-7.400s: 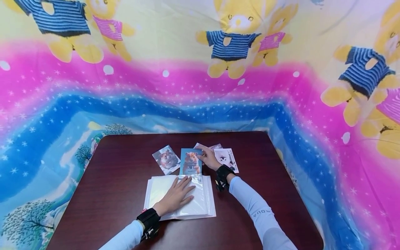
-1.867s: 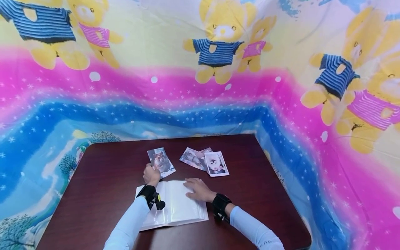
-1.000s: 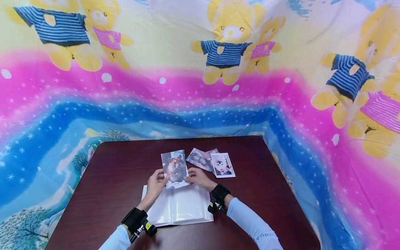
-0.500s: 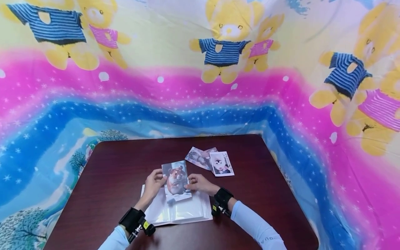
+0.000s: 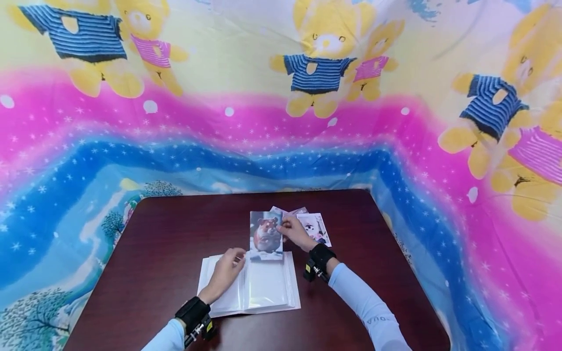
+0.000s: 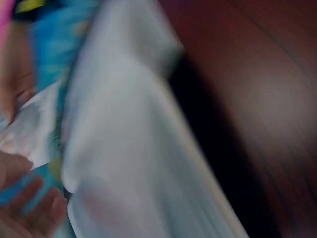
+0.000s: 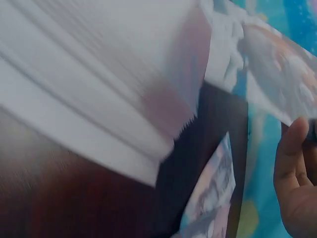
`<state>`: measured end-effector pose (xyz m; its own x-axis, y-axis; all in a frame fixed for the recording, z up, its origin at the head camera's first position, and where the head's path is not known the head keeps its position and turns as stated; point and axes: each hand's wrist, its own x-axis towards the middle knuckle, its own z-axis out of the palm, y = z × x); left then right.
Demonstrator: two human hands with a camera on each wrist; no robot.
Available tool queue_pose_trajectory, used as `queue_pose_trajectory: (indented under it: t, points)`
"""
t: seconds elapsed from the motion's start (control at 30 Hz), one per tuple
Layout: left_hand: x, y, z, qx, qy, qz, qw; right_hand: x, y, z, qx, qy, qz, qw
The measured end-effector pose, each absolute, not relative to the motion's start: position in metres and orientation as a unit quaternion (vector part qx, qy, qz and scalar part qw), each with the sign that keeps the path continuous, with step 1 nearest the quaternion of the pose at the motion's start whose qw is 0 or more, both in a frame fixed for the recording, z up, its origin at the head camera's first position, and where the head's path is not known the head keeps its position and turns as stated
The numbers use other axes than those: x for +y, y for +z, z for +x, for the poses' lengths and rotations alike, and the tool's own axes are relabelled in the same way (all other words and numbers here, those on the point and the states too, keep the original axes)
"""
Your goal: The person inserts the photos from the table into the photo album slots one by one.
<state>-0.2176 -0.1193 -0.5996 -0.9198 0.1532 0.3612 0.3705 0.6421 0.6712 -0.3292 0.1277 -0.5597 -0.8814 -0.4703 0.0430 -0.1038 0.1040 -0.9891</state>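
My right hand (image 5: pixel 298 232) pinches the right edge of a hamster photo (image 5: pixel 266 235), held upright at the top of the right-hand page of an open photo album (image 5: pixel 269 287). The photo's lower edge overlaps the page's top; whether it is inside the clear sleeve cannot be told. My left hand (image 5: pixel 226 273) hovers over the left page, its loosely bent fingers just left of the photo's lower corner. In the left wrist view, the thumb and fingers of that hand (image 6: pixel 34 208) are spread apart near the photo (image 6: pixel 37 124). The right wrist view shows the album's page edges (image 7: pixel 161 153).
Behind my right hand lie a white-bordered photo (image 5: pixel 319 226) and further overlapping photos (image 5: pixel 302 211), partly covered. All rest on a dark reddish-brown table (image 5: pixel 175 234). A patterned bear curtain (image 5: pixel 246 141) hangs around its back and sides.
The hamster photo was lifted from the table left of centre, held in both hands, then shifted right and upright over the right page. My left hand has let go; the earlier blue-backed photo is out of sight.
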Motion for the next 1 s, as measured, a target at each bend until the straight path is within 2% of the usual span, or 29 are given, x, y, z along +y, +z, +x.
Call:
queue_pose_trajectory:
  t: [0.13, 0.27, 0.43, 0.57, 0.83, 1.0]
  points:
    - [-0.114, -0.610, -0.217, -0.900, -0.243, -0.305, 0.196, 0.134, -0.555, -0.339, 0.728, -0.652, -0.172, 0.125]
    - [-0.106, -0.615, -0.220, -0.886, -0.199, -0.374, 0.191, 0.133, -0.568, -0.351, 0.725, -0.663, -0.143, 0.121]
    - [-0.098, -0.619, -0.223, -0.897, -0.183, -0.379, 0.132, 0.124, -0.578, -0.355, 0.713, -0.680, -0.126, 0.116]
    - [-0.095, -0.622, -0.223, -0.907, -0.164, -0.371, 0.109, 0.118, -0.583, -0.353, 0.701, -0.693, -0.110, 0.128]
    - [-0.095, -0.627, -0.223, -0.908, -0.157, -0.362, 0.144, 0.109, -0.588, -0.359, 0.697, -0.706, -0.063, 0.113]
    - [-0.095, -0.631, -0.222, -0.906, -0.159, -0.358, 0.161, 0.106, -0.598, -0.360, 0.701, -0.700, -0.057, 0.122]
